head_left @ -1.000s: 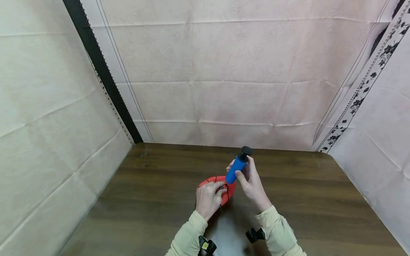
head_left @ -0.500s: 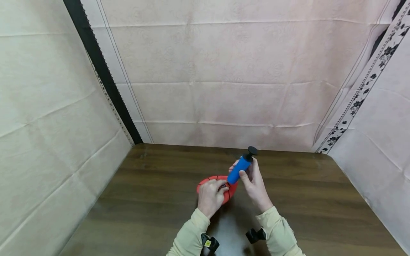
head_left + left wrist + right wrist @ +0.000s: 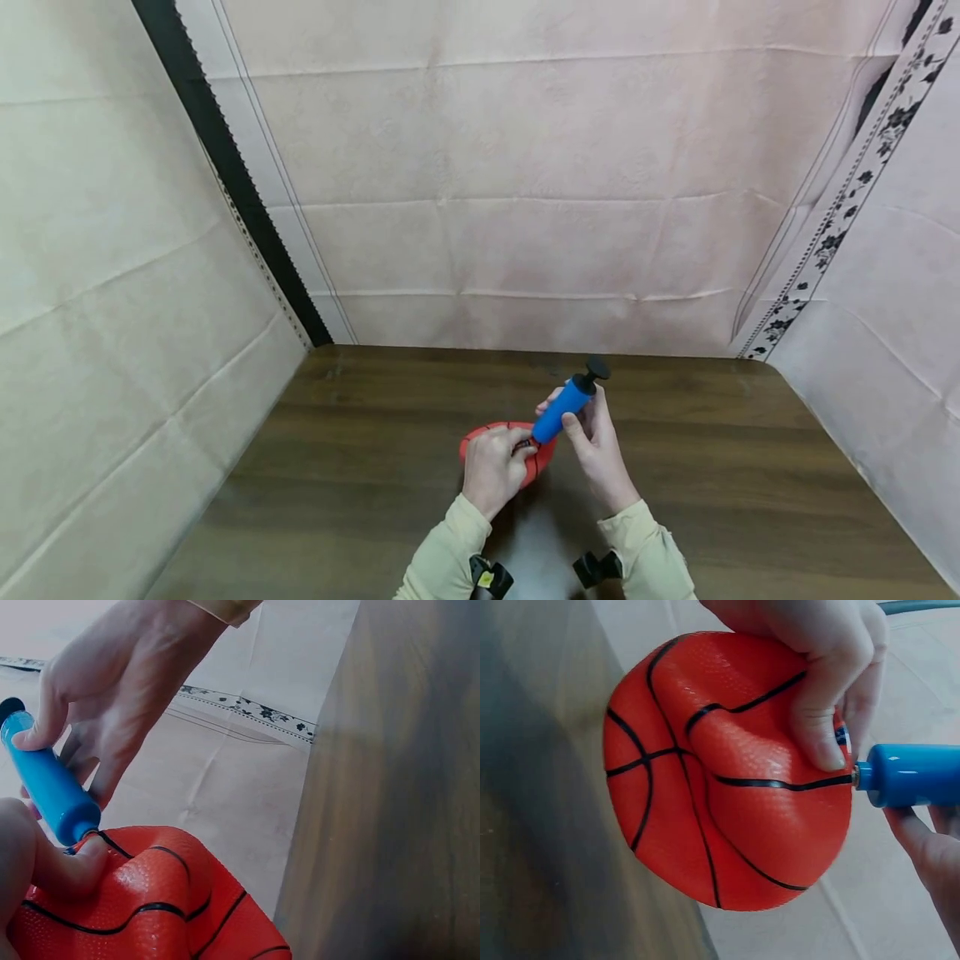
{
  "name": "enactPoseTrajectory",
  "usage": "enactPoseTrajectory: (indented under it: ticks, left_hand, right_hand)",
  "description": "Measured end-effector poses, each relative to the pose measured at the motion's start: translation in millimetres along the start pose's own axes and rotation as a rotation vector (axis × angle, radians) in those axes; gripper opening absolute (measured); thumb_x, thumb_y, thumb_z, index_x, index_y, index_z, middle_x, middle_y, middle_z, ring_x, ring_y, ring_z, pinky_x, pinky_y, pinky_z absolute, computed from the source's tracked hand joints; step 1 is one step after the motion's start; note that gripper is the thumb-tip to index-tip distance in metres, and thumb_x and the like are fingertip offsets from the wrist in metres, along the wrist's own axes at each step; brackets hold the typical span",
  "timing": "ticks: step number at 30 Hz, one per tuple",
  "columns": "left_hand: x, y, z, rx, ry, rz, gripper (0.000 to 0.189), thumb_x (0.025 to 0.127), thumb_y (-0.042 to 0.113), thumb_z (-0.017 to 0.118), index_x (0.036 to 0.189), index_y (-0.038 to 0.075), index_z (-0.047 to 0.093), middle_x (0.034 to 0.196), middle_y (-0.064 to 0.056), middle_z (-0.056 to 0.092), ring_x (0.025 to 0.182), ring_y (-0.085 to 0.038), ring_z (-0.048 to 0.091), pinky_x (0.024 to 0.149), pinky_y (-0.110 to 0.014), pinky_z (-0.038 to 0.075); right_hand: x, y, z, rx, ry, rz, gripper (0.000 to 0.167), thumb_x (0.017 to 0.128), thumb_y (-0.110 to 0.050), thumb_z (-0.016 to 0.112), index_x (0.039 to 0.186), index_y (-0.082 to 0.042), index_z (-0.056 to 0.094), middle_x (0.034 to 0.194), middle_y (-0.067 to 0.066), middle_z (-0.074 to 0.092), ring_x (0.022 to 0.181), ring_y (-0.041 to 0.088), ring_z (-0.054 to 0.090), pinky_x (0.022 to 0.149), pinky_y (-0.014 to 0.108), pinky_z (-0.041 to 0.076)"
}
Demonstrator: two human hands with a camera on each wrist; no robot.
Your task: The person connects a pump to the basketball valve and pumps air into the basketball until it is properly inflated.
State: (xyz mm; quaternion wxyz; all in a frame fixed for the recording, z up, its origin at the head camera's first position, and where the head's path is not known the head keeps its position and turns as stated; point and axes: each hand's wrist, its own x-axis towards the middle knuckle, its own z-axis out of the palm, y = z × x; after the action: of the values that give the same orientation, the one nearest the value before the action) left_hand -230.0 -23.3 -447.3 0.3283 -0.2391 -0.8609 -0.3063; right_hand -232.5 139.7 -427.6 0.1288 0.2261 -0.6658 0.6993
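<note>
A red toy basketball (image 3: pixel 742 832) with black lines looks partly deflated, its skin dented and folded. My left hand (image 3: pixel 491 468) grips it near the valve, the thumb pressing on the skin in the right wrist view. A blue hand pump (image 3: pixel 561 412) with a black handle (image 3: pixel 597 367) is tilted up to the right. Its nozzle end meets the ball right beside the left fingertips. Around the pump's barrel, my right hand (image 3: pixel 600 454) holds on with thumb and fingers; the left wrist view shows this hand (image 3: pixel 120 690) from the other side.
Both hands work above a brown wooden table (image 3: pixel 360 467). Pale cloth (image 3: pixel 487 167) hangs behind it, with more cloth at the left and right sides. Black camera mounts (image 3: pixel 597 569) sit on both wrists.
The pump has tilted further to the right, its handle end shifting right. The hands and ball shifted slightly right, then appear a little lower as the head view tips up.
</note>
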Motion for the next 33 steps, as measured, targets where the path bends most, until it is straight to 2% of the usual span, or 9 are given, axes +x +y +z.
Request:
enactPoseTrajectory:
  ticks: [3, 7, 11, 16, 21, 25, 29, 31, 33]
  left_hand:
    - [3.6, -0.4, -3.1, 0.038, -0.03, 0.022, 0.018, 0.073, 0.016, 0.085, 0.088, 0.011, 0.077, 0.073, -0.001, 0.073, 0.061, -0.012, 0.062, 0.061, -0.021, 0.049]
    - [6.5, -11.3, -4.5, 0.15, -0.048, 0.054, 0.019, 0.073, 0.022, 0.085, 0.088, 0.014, 0.078, 0.073, 0.002, 0.073, 0.06, -0.01, 0.063, 0.064, -0.022, 0.05]
    - [3.6, -27.9, -5.5, 0.25, 0.002, 0.066, 0.017, 0.07, 0.02, 0.087, 0.085, 0.019, 0.078, 0.071, 0.005, 0.072, 0.06, -0.009, 0.063, 0.063, -0.023, 0.048]
    - [0.9, -47.8, -8.3, 0.301, 0.073, 0.036, 0.017, 0.068, 0.012, 0.085, 0.081, 0.021, 0.078, 0.07, 0.006, 0.072, 0.061, -0.009, 0.062, 0.061, -0.024, 0.046]
    - [-0.8, -63.1, -9.2, 0.338, 0.157, 0.028, 0.018, 0.066, 0.007, 0.083, 0.076, 0.02, 0.077, 0.068, 0.006, 0.071, 0.061, -0.008, 0.061, 0.06, -0.024, 0.045]
    - [-4.4, -71.2, -6.1, 0.361, 0.197, 0.049, 0.019, 0.063, 0.002, 0.081, 0.072, 0.018, 0.075, 0.065, 0.005, 0.07, 0.062, -0.009, 0.061, 0.058, -0.024, 0.043]
    - [-12.9, -73.2, -1.3, 0.368, 0.155, 0.027, 0.02, 0.062, 0.003, 0.082, 0.072, 0.018, 0.075, 0.064, 0.005, 0.069, 0.061, -0.009, 0.059, 0.058, -0.024, 0.042]
    - [-17.2, -71.6, -0.3, 0.371, 0.097, -0.003, 0.019, 0.063, 0.005, 0.083, 0.072, 0.019, 0.074, 0.064, 0.006, 0.069, 0.06, -0.009, 0.057, 0.058, -0.023, 0.04]
    - [-19.2, -68.7, -0.5, 0.372, 0.008, -0.046, 0.018, 0.064, 0.008, 0.084, 0.072, 0.019, 0.072, 0.065, 0.008, 0.068, 0.06, -0.009, 0.055, 0.058, -0.023, 0.039]
  right_hand:
    - [-1.2, -2, -4, -0.007, -0.025, 0.009, 0.041, 0.102, -0.006, 0.044, 0.139, -0.013, 0.029, 0.122, -0.005, 0.059, 0.113, 0.008, 0.063, 0.098, 0.022, 0.047]
    - [-4.8, 2, -7, -0.025, -0.031, 0.021, 0.042, 0.1, -0.005, 0.048, 0.138, -0.014, 0.031, 0.125, -0.003, 0.061, 0.118, 0.007, 0.061, 0.099, 0.019, 0.045]
    - [-10.6, 8, -4, -0.061, -0.044, 0.004, 0.03, 0.101, -0.003, 0.045, 0.13, -0.004, 0.039, 0.123, 0.011, 0.063, 0.118, 0.008, 0.06, 0.1, 0.02, 0.043]
    - [-11.3, 16, 8, -0.11, -0.049, 0.014, 0.019, 0.1, -0.005, 0.049, 0.118, 0.001, 0.049, 0.12, 0.022, 0.061, 0.114, 0.007, 0.058, 0.095, 0.023, 0.047]
    - [-11.2, 28, 17, -0.122, 0.006, 0.164, 0.024, 0.097, -0.014, 0.059, 0.119, -0.006, 0.055, 0.125, 0.014, 0.056, 0.107, 0.011, 0.059, 0.09, 0.027, 0.05]
    - [-14.6, 39, 20, 0.004, 0.08, 0.292, 0.033, 0.093, -0.014, 0.064, 0.122, -0.005, 0.051, 0.121, 0.002, 0.059, 0.105, 0.014, 0.06, 0.092, 0.029, 0.049]
    - [-15.9, 45, 22, 0.079, 0.172, 0.342, 0.036, 0.09, -0.01, 0.068, 0.118, 0.001, 0.048, 0.109, -0.009, 0.069, 0.103, 0.013, 0.06, 0.091, 0.027, 0.045]
    - [-15.7, 48, 22, 0.081, 0.207, 0.363, 0.036, 0.089, -0.009, 0.069, 0.116, 0.002, 0.049, 0.103, -0.009, 0.071, 0.098, 0.013, 0.061, 0.089, 0.027, 0.046]
    - [-15.5, 50, 21, 0.078, 0.236, 0.389, 0.035, 0.088, -0.01, 0.07, 0.116, 0.002, 0.051, 0.1, -0.007, 0.07, 0.092, 0.013, 0.06, 0.087, 0.028, 0.048]
